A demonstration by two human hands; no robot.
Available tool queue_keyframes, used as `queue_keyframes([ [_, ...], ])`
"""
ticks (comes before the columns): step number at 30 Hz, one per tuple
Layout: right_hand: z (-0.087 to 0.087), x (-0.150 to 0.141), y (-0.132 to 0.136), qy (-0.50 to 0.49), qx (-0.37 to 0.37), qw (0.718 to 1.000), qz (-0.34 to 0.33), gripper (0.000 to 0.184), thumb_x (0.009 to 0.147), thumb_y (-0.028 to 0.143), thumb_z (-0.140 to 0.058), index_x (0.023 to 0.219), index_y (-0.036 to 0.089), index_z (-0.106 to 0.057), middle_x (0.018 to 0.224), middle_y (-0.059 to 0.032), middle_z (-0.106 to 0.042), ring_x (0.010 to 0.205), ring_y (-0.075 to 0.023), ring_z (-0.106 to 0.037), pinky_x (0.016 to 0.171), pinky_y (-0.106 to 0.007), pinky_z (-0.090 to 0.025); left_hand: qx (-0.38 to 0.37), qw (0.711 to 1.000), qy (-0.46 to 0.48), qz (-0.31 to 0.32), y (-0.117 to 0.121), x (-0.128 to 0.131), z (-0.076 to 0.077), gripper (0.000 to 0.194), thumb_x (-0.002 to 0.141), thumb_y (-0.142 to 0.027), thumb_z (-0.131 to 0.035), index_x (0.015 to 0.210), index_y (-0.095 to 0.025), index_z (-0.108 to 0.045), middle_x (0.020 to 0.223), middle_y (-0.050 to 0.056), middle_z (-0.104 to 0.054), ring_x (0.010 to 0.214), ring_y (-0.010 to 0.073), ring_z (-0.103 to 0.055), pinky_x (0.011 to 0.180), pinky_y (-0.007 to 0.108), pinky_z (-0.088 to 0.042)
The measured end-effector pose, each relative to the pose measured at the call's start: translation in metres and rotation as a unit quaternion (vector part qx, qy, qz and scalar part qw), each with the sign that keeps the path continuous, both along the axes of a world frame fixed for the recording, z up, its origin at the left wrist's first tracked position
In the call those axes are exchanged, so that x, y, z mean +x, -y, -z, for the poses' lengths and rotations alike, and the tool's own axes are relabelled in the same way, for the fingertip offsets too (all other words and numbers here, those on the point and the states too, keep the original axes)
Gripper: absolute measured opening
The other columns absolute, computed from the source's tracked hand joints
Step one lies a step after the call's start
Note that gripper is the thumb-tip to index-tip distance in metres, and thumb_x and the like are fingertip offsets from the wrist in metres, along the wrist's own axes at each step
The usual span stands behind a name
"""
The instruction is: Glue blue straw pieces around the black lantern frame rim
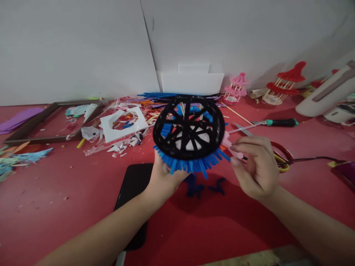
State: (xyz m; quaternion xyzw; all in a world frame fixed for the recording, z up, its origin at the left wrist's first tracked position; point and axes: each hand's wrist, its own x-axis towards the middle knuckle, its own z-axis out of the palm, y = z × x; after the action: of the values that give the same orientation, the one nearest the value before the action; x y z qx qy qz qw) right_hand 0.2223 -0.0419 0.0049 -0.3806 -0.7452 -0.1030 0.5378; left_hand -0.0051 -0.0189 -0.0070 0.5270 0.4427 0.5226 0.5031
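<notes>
My left hand (163, 177) grips a round black spoked frame (189, 127) from below and holds it up over the red table. A fringe of blue strips (191, 162) runs along the frame's lower rim. My right hand (256, 166) is closed in a pinch on a small pink piece (229, 145) pressed against the frame's right edge. Two loose dark blue scraps (205, 186) lie on the table under the frame.
A black phone (133, 192) lies flat beneath my left forearm. Scissors (277, 151), a green-handled screwdriver (280, 122) and a cable sit to the right. Coloured strips, plastic bags and a white card frame (111, 129) clutter the back left. Pink and red paper pagodas (285, 83) stand by the wall.
</notes>
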Motion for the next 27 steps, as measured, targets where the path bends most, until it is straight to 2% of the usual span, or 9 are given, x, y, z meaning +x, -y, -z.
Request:
queue_keyframes([
  [3,-0.005,-0.001,0.003,0.020,0.019,1.000,0.002,0.023,0.089,0.021,-0.068,0.112,0.023,-0.066,0.100,-0.0050,-0.067,0.092,-0.0231,-0.065,0.080,-0.041,-0.053,-0.066,0.997,0.026,0.018,0.001,-0.001,0.001,0.066,0.061,-0.031,-0.091,0.111,-0.030,-0.049,0.090,0.000,-0.072,0.079,0.0254,-0.074,0.076,0.047,-0.064],
  [6,-0.009,-0.004,0.008,0.045,0.051,0.998,0.010,0.018,0.089,0.021,-0.072,0.106,0.021,-0.066,0.097,-0.0043,-0.066,0.085,-0.0204,-0.064,0.079,-0.040,-0.053,-0.049,0.999,-0.010,0.010,0.002,-0.003,-0.004,0.064,0.058,-0.026,-0.092,0.105,-0.028,-0.047,0.088,0.000,-0.072,0.078,0.0239,-0.072,0.080,0.047,-0.064],
  [11,-0.012,-0.011,0.015,0.079,0.043,0.995,0.045,0.017,0.088,0.017,-0.077,0.102,0.021,-0.069,0.095,-0.0038,-0.062,0.085,-0.0186,-0.061,0.079,-0.038,-0.052,-0.006,0.999,-0.031,0.037,-0.001,-0.001,-0.009,0.046,0.064,-0.026,-0.088,0.090,-0.027,-0.051,0.077,-0.001,-0.069,0.076,0.0246,-0.072,0.082,0.048,-0.064],
  [15,-0.014,-0.012,0.016,0.101,0.043,0.991,0.071,0.016,0.090,0.019,-0.076,0.105,0.020,-0.069,0.097,-0.0044,-0.061,0.088,-0.0187,-0.060,0.082,-0.038,-0.050,0.040,0.997,-0.050,0.040,-0.003,0.001,-0.009,0.037,0.066,-0.027,-0.087,0.087,-0.026,-0.056,0.084,0.003,-0.073,0.094,0.0314,-0.074,0.096,0.053,-0.061],
  [18,-0.015,-0.012,0.017,0.123,0.042,0.988,0.086,0.017,0.090,0.018,-0.076,0.105,0.020,-0.070,0.096,-0.0043,-0.060,0.088,-0.0183,-0.060,0.082,-0.038,-0.050,0.042,0.995,-0.077,0.037,-0.003,0.000,-0.008,0.038,0.066,-0.029,-0.087,0.090,-0.026,-0.058,0.093,0.005,-0.074,0.098,0.0334,-0.074,0.098,0.056,-0.059],
  [22,-0.015,-0.011,0.018,0.140,0.048,0.984,0.099,0.020,0.088,0.018,-0.078,0.106,0.021,-0.070,0.095,-0.0041,-0.061,0.086,-0.0184,-0.060,0.081,-0.038,-0.050,0.030,0.994,-0.098,0.033,-0.004,-0.001,-0.006,0.036,0.066,-0.031,-0.085,0.092,-0.025,-0.061,0.096,0.005,-0.074,0.094,0.0316,-0.074,0.094,0.053,-0.060],
  [27,-0.014,-0.012,0.018,0.134,0.041,0.985,0.098,0.016,0.089,0.023,-0.079,0.103,0.021,-0.071,0.094,-0.0048,-0.062,0.087,-0.0199,-0.060,0.080,-0.039,-0.050,0.035,0.995,-0.087,0.039,-0.005,0.001,-0.008,0.032,0.064,-0.034,-0.086,0.081,-0.026,-0.060,0.077,0.001,-0.069,0.081,0.0281,-0.070,0.089,0.052,-0.061],
])
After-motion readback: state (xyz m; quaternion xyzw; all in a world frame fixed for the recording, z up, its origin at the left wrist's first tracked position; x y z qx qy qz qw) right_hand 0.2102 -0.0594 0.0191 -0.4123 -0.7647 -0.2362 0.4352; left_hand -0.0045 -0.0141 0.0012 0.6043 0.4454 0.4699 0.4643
